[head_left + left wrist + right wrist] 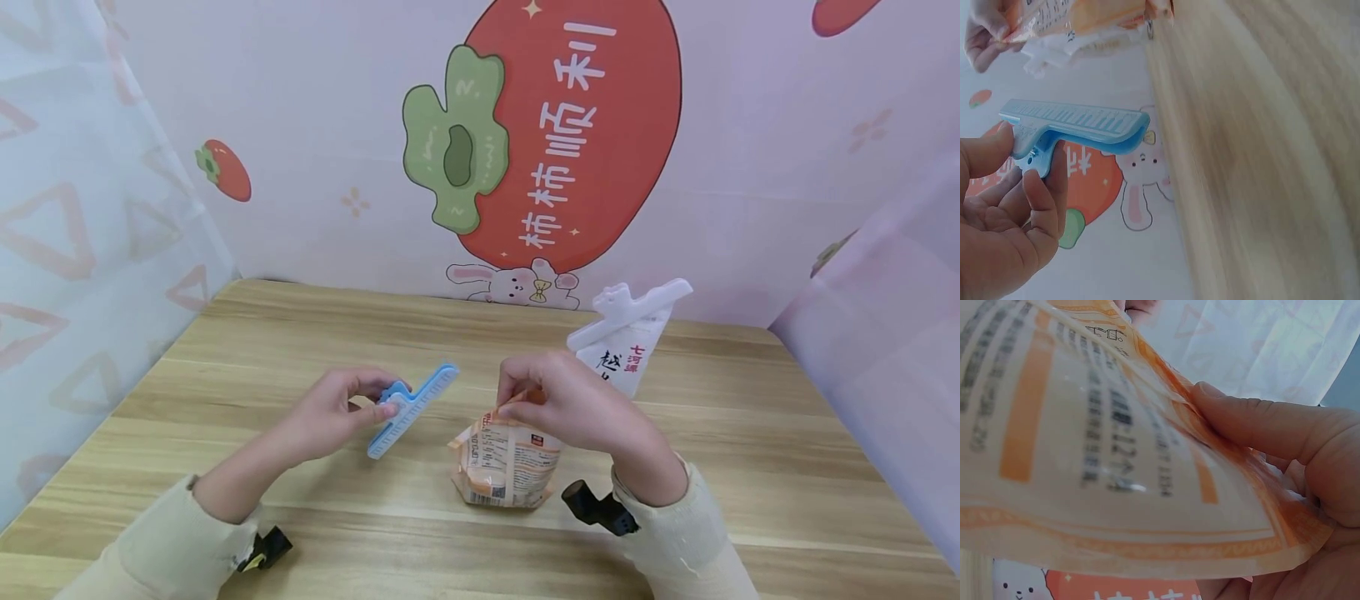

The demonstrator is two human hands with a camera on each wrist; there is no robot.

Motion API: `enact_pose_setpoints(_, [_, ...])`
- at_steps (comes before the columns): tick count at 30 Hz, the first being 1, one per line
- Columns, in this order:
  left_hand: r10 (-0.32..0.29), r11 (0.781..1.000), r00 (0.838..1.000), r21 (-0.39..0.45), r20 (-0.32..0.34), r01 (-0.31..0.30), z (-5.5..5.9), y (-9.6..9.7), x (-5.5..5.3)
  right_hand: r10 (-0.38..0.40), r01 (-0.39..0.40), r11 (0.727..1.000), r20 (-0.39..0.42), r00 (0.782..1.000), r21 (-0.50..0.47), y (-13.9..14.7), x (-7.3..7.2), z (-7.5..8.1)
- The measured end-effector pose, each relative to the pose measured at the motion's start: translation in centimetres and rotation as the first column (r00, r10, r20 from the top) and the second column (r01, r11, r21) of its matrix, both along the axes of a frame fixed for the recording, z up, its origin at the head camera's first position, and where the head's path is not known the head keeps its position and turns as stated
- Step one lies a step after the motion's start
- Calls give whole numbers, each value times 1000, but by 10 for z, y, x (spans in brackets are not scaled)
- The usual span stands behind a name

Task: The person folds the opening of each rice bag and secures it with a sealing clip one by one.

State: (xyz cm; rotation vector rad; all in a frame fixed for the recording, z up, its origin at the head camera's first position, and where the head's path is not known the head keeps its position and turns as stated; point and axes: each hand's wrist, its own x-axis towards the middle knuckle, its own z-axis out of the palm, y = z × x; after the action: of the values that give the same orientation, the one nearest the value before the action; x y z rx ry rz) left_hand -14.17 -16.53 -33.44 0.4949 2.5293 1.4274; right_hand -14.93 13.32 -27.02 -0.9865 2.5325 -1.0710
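Note:
A light-blue bag clip [412,410] is pinched by its handles between the thumb and fingers of my left hand [337,410]. In the left wrist view the long ridged bar of the clip [1079,122] points away from the palm, its two bars almost together. My right hand [573,404] pinches the gathered top of an orange-and-white printed plastic bag [506,462], which stands on the table. Close up in the right wrist view, the thumb presses on the orange edge of the bag [1116,444]. The clip is apart from the bag, to its left.
Behind my right hand stands a white bag [626,354] with dark and red characters, its top held by a white clip [630,312]. The wooden table [247,358] ends at a printed backdrop [322,100], with more printed sheets at both sides.

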Motion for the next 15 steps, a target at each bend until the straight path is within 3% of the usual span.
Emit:
enact_pose_setpoints(9, [-16, 999, 1000, 28, 1, 16, -3, 8, 9, -10, 10, 1000, -1, 1000, 2, -1, 1, 0])
enact_pose_setpoints(15, [7, 999, 1000, 40, 18, -7, -5, 13, 15, -17, 17, 1000, -3, 1000, 14, -1, 1, 0])
